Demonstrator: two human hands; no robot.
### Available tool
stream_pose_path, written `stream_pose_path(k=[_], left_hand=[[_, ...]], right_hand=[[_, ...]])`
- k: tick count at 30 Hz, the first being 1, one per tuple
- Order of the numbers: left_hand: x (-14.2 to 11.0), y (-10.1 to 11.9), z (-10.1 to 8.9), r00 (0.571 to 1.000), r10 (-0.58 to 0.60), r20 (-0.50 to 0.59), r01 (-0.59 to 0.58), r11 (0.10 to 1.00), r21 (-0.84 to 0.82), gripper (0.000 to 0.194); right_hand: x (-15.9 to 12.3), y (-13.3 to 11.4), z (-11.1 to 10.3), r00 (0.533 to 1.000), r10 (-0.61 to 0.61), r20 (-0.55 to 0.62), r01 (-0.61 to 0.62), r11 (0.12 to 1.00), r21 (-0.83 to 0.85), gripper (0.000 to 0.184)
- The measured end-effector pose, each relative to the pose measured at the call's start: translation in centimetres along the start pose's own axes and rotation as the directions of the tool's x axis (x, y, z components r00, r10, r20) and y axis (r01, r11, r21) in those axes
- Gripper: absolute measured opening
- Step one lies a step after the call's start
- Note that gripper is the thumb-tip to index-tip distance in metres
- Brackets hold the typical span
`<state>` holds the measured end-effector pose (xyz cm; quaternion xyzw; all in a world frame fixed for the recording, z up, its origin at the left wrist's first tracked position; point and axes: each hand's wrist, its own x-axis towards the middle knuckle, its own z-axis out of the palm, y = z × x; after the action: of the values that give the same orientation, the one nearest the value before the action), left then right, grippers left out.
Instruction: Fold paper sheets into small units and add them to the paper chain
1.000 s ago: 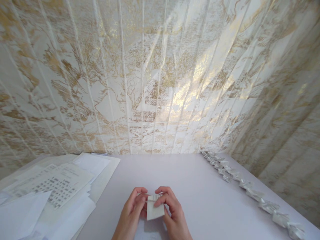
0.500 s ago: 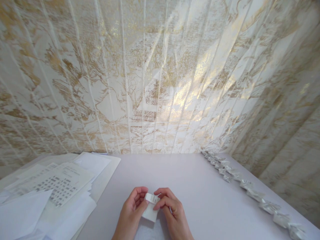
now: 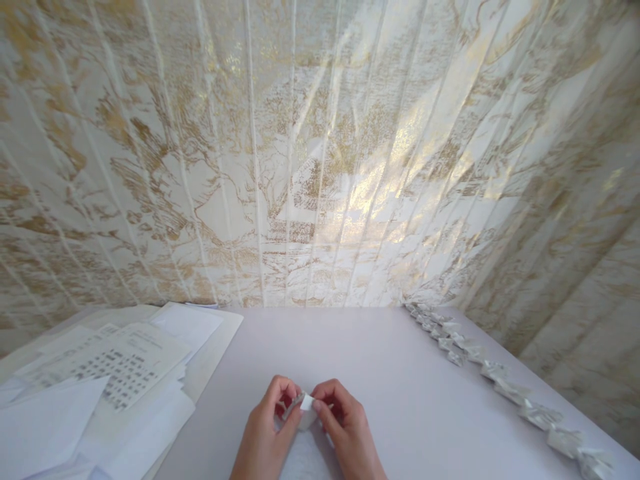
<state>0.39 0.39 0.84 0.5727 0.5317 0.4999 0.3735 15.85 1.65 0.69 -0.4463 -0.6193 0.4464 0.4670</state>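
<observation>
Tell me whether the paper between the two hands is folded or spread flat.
Folded. The paper shows a bright flap angled against a greyer part, pinched between the left hand and right hand; fingers hide the rest.

One head-worn camera looks forward and down over a smooth, pale lavender tabletop (image 3: 390, 373), facing the pleated, white fabric with gold patterning (image 3: 300, 167) that fills the upper part of the frame. The bare left hand (image 3: 273, 420) and bare right hand (image 3: 347, 420) enter at bottom centre, near the lens. The wide view also reaches loose white paper sheets (image 3: 135, 370) at lower left.
</observation>
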Motion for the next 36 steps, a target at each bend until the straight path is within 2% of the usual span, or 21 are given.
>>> stream_pose_path(k=[3, 8, 11, 16, 24, 31, 36], left_hand=[[-0.1, 0.1, -0.2, 0.999, -0.004, 0.035, 0.003, 0.999, 0.053, 0.019], [-0.5, 0.2, -0.2, 0.998, -0.033, 0.049, 0.024, 0.985, 0.169, 0.022], [-0.6, 0.0, 0.0, 0.998, -0.019, 0.053, 0.007, 0.977, 0.211, 0.022], [-0.3, -0.2, -0.1, 0.992, -0.038, 0.123, 0.021, 0.99, 0.142, 0.022], [0.1, 0.5, -0.5, 0.989, -0.065, 0.131, 0.066, 0.998, 0.001, 0.031], [0.1, 0.4, -0.2, 0.982, -0.097, 0.163, 0.114, 0.989, -0.098, 0.033], [0.2, 0.8, -0.4, 0.981, -0.098, 0.165, 0.124, 0.981, -0.151, 0.033]], right_hand=[[0.1, 0.3, 0.0, 0.999, 0.045, -0.007, -0.045, 0.998, 0.04, 0.032], [0.1, 0.5, 0.0, 0.998, 0.046, -0.039, -0.045, 0.999, 0.025, 0.032], [0.2, 0.6, 0.0, 0.997, 0.061, -0.05, -0.057, 0.994, 0.088, 0.035], [0.2, 0.9, 0.0, 0.997, 0.057, -0.049, -0.049, 0.986, 0.157, 0.036], [0.2, 0.7, -0.3, 0.999, 0.022, 0.026, -0.023, 0.997, 0.076, 0.038], [0.4, 0.4, -0.6, 0.995, 0.09, -0.046, -0.081, 0.984, 0.161, 0.04], [0.7, 0.6, -0.6, 0.994, 0.09, -0.062, -0.077, 0.979, 0.188, 0.042]])
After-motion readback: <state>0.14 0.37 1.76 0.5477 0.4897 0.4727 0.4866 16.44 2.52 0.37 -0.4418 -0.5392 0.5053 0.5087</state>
